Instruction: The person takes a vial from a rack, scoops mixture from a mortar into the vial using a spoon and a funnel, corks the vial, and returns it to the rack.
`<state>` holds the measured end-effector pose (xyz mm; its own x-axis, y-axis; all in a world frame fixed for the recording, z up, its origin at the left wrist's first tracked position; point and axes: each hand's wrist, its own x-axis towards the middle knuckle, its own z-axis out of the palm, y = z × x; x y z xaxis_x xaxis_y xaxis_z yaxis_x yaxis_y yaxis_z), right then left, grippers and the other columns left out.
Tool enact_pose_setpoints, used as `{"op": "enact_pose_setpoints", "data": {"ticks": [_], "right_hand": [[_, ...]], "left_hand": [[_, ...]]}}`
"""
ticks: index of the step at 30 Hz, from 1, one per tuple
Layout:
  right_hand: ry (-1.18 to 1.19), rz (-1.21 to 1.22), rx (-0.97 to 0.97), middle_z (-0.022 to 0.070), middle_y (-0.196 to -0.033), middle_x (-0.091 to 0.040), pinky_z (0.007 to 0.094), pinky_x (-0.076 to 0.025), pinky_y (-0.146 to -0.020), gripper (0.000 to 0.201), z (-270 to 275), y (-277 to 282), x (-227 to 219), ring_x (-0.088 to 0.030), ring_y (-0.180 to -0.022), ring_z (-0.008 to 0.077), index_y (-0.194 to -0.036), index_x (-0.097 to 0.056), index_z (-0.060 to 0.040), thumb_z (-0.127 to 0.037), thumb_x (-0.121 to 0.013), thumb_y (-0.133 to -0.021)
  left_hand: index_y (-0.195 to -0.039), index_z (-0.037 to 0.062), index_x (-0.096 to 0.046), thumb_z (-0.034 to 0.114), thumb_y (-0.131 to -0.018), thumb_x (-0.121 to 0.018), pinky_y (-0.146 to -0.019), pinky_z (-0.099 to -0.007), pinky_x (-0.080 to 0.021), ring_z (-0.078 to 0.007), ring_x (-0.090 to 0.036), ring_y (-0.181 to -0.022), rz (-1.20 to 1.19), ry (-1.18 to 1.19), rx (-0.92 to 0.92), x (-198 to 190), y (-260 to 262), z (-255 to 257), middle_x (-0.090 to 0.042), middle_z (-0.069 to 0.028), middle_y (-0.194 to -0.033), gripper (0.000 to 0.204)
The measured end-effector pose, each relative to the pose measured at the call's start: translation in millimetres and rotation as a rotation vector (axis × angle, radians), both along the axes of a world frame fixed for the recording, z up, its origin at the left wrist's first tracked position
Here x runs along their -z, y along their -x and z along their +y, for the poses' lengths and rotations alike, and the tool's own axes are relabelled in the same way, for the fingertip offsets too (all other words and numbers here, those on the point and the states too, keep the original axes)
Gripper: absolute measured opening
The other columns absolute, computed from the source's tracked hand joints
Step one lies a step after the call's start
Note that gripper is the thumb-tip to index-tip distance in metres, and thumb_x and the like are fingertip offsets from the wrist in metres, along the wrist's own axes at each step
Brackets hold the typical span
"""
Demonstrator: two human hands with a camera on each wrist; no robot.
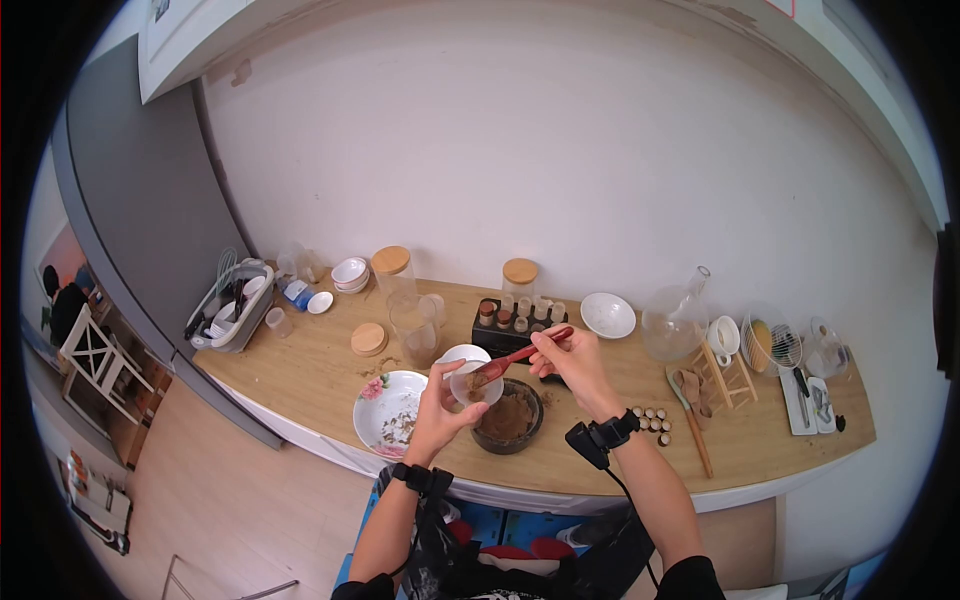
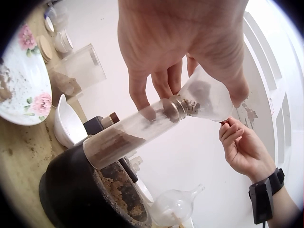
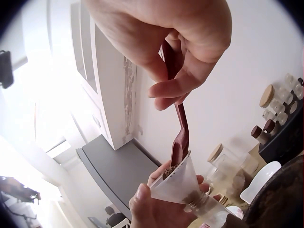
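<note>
My left hand (image 1: 435, 416) grips a clear funnel (image 2: 209, 97) seated in the mouth of a glass tube (image 2: 130, 135), which has brown powder inside. Between the thumb and fingers of my right hand (image 1: 575, 368) is the handle of a dark red spoon (image 3: 181, 124). The spoon's bowl dips into the funnel's wide mouth, where brown crumbs (image 3: 169, 172) lie against the wall. Below the hands stands a dark mortar (image 2: 71, 190) with brown powder (image 1: 508, 416) in it; the tube overlaps its rim in the left wrist view.
A flower-patterned plate (image 1: 366, 420) with scraps lies left of the mortar, near a small white bowl (image 1: 465, 354). Behind are a black vial rack (image 1: 488, 336), glass jars (image 1: 395, 268) and a white dish (image 1: 608, 316). Farther right are a round glass flask (image 1: 670, 325) and wooden utensils (image 1: 697, 425).
</note>
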<state>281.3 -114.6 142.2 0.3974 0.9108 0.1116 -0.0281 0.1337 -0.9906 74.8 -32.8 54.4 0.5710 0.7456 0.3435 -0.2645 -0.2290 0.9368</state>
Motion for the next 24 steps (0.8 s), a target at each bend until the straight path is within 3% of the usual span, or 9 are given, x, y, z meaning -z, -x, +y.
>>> {"op": "enact_pose_setpoints", "data": {"ticks": [14,24], "right_hand": [[-0.063,-0.006,-0.041,0.0109,-0.076,-0.065,0.0242,-0.052,-0.053,0.015,-3,4,3,-0.064,-0.062,0.0146,-0.093,-0.061,0.0043,-0.011,-0.062,-0.09],[-0.119,-0.211,-0.113,0.0062,-0.075,-0.064,0.0233,-0.05,-0.054,0.012,-10,15,-4,-0.065,-0.064,0.0121,-0.089,-0.062,0.0029,-0.009,-0.062,-0.089]], "left_hand": [[-0.129,0.0042,-0.036,0.02,-0.072,-0.082,-0.095,-0.0372,-0.046,-0.0245,-0.058,-0.109,-0.004,-0.039,-0.004,-1,-1,0,-0.058,-0.0197,-0.119,0.074],[-0.129,0.0028,-0.036,0.019,-0.072,-0.082,-0.093,-0.0363,-0.047,-0.0236,-0.059,-0.107,-0.004,-0.002,0.001,0,0,-1,-0.059,-0.0196,-0.116,0.075]]}}
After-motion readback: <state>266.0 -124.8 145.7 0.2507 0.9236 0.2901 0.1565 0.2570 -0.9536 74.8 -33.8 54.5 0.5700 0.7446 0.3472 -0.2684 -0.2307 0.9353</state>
